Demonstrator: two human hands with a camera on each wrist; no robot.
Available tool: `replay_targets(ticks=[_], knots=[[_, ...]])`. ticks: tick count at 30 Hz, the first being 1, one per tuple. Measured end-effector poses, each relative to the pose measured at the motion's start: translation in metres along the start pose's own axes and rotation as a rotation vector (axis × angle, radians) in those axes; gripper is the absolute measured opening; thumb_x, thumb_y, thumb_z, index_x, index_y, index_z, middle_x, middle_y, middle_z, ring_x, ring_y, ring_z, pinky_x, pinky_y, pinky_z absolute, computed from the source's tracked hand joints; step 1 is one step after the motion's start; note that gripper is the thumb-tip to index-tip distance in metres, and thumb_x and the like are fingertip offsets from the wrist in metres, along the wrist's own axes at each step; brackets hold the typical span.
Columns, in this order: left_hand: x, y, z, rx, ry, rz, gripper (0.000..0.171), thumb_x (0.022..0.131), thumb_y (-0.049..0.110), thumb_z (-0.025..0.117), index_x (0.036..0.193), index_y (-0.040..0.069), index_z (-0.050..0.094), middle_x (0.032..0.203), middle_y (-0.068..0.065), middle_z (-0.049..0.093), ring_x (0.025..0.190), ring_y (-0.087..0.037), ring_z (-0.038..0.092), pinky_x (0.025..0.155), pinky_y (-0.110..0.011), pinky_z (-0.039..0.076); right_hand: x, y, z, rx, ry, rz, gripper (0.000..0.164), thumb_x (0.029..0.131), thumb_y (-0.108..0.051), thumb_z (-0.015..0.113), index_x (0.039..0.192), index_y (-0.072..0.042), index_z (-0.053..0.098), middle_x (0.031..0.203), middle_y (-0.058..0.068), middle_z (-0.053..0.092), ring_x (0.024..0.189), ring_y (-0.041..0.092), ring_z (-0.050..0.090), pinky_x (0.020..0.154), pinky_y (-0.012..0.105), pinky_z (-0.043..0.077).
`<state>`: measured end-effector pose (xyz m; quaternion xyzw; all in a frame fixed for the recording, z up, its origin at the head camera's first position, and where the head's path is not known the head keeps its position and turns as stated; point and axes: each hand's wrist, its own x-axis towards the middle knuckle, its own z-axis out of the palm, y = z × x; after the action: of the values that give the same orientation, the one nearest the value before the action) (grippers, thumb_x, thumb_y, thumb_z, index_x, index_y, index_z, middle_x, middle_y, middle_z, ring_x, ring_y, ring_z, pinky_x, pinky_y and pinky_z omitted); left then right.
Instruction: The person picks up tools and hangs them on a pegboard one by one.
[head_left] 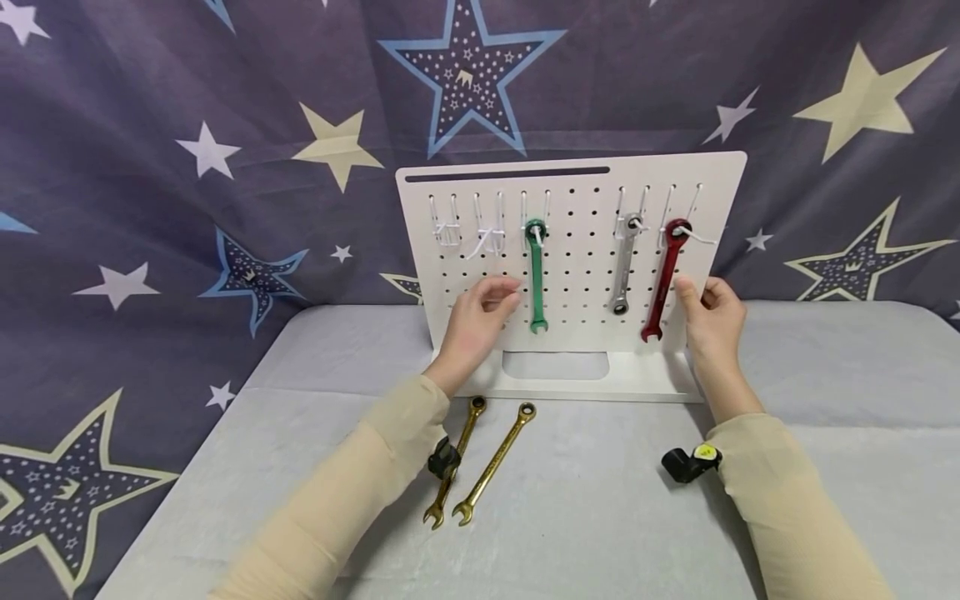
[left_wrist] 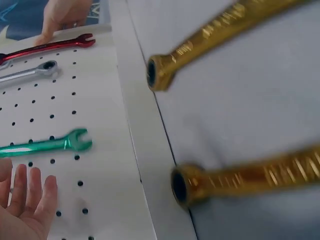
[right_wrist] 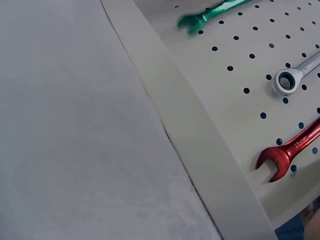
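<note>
My left hand (head_left: 480,321) is beside the green wrench (head_left: 537,283), fingers loosely bent. In the left wrist view the fingers (left_wrist: 32,200) are spread just below that wrench, holding nothing. The green wrench hangs by its ring end on a hook of the white pegboard (head_left: 585,333). My right hand (head_left: 716,325) holds the pegboard's right edge, thumb in front near the red wrench (head_left: 663,283), other fingers past the edge. The red wrench and a silver wrench (head_left: 624,267) hang on hooks too. Two gold wrenches (head_left: 495,463) lie on the table by my left forearm.
Two hook sets (head_left: 447,233) at the board's left carry no wrench. The board stands on a white base (head_left: 570,387) on a grey cloth-covered table (head_left: 600,517). Behind it hangs a dark star-patterned curtain (head_left: 600,100). Black wrist cameras (head_left: 678,465) sit at both cuffs.
</note>
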<state>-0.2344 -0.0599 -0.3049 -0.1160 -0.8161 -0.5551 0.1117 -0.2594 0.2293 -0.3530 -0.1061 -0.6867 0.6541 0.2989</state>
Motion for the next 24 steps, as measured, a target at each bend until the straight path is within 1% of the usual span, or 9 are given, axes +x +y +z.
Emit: replay_targets(ticks=[3, 6, 10, 13, 15, 17, 20, 24], knots=[[-0.005, -0.002, -0.008, -0.020, -0.016, -0.007, 0.022, 0.098, 0.011, 0.064, 0.118, 0.004, 0.067, 0.115, -0.011, 0.066, 0.102, -0.024, 0.063, 0.088, -0.036, 0.052, 0.001, 0.001, 0.000, 0.006, -0.001, -0.014, 0.019, 0.088, -0.030, 0.073, 0.082, -0.019, 0.060, 0.071, -0.025, 0.062, 0.072, 0.002, 0.053, 0.064, 0.015, 0.042], [-0.011, -0.002, -0.016, -0.035, -0.035, -0.036, 0.023, 0.098, 0.013, 0.064, 0.119, 0.003, 0.066, 0.113, -0.012, 0.066, 0.097, -0.024, 0.064, 0.082, -0.039, 0.055, 0.001, 0.001, 0.000, 0.017, -0.004, -0.013, 0.018, 0.088, -0.029, 0.073, 0.083, -0.018, 0.060, 0.071, -0.025, 0.062, 0.073, 0.002, 0.053, 0.065, 0.015, 0.042], [-0.019, 0.002, -0.027, -0.016, -0.064, -0.042, 0.026, 0.099, 0.015, 0.064, 0.120, 0.001, 0.065, 0.111, -0.013, 0.067, 0.094, -0.025, 0.064, 0.079, -0.037, 0.055, 0.002, 0.002, 0.000, 0.020, -0.004, -0.010, 0.018, 0.088, -0.029, 0.073, 0.082, -0.018, 0.059, 0.071, -0.024, 0.062, 0.072, 0.003, 0.052, 0.064, 0.015, 0.042], [-0.026, 0.005, -0.034, 0.004, -0.096, -0.030, 0.026, 0.099, 0.014, 0.063, 0.120, -0.001, 0.065, 0.108, -0.015, 0.067, 0.094, -0.031, 0.064, 0.076, -0.036, 0.055, 0.002, 0.004, 0.000, 0.021, -0.004, -0.012, 0.018, 0.088, -0.028, 0.072, 0.083, -0.018, 0.059, 0.070, -0.024, 0.062, 0.072, 0.002, 0.052, 0.064, 0.014, 0.042], [-0.032, 0.007, -0.037, 0.025, -0.125, -0.022, 0.025, 0.099, 0.013, 0.063, 0.119, -0.002, 0.065, 0.107, -0.015, 0.068, 0.093, -0.033, 0.064, 0.075, -0.036, 0.055, 0.003, 0.005, 0.000, 0.022, -0.003, -0.013, 0.018, 0.088, -0.027, 0.072, 0.083, -0.017, 0.059, 0.070, -0.024, 0.061, 0.071, 0.002, 0.051, 0.063, 0.014, 0.041], [-0.039, 0.008, -0.041, 0.050, -0.152, -0.015, 0.025, 0.099, 0.013, 0.063, 0.118, -0.002, 0.065, 0.106, -0.015, 0.068, 0.092, -0.032, 0.064, 0.074, -0.035, 0.055, 0.004, 0.006, 0.000, 0.021, -0.003, -0.017, 0.018, 0.089, -0.027, 0.072, 0.083, -0.017, 0.059, 0.070, -0.024, 0.061, 0.071, 0.002, 0.051, 0.063, 0.014, 0.041], [-0.050, 0.008, -0.045, 0.088, -0.183, -0.018, 0.024, 0.099, 0.014, 0.063, 0.118, -0.001, 0.066, 0.107, -0.012, 0.069, 0.091, -0.026, 0.064, 0.073, -0.032, 0.054, 0.005, 0.006, 0.000, 0.027, -0.004, -0.024, 0.017, 0.089, -0.026, 0.072, 0.084, -0.016, 0.059, 0.071, -0.024, 0.062, 0.072, 0.002, 0.052, 0.064, 0.015, 0.042], [-0.064, 0.001, -0.048, 0.115, -0.216, -0.040, 0.023, 0.099, 0.015, 0.063, 0.117, 0.003, 0.067, 0.106, -0.009, 0.069, 0.092, -0.023, 0.062, 0.075, -0.032, 0.053, 0.003, 0.004, 0.000, 0.023, -0.002, -0.018, 0.017, 0.088, -0.028, 0.073, 0.084, -0.018, 0.059, 0.073, -0.023, 0.062, 0.075, 0.002, 0.054, 0.067, 0.015, 0.042]])
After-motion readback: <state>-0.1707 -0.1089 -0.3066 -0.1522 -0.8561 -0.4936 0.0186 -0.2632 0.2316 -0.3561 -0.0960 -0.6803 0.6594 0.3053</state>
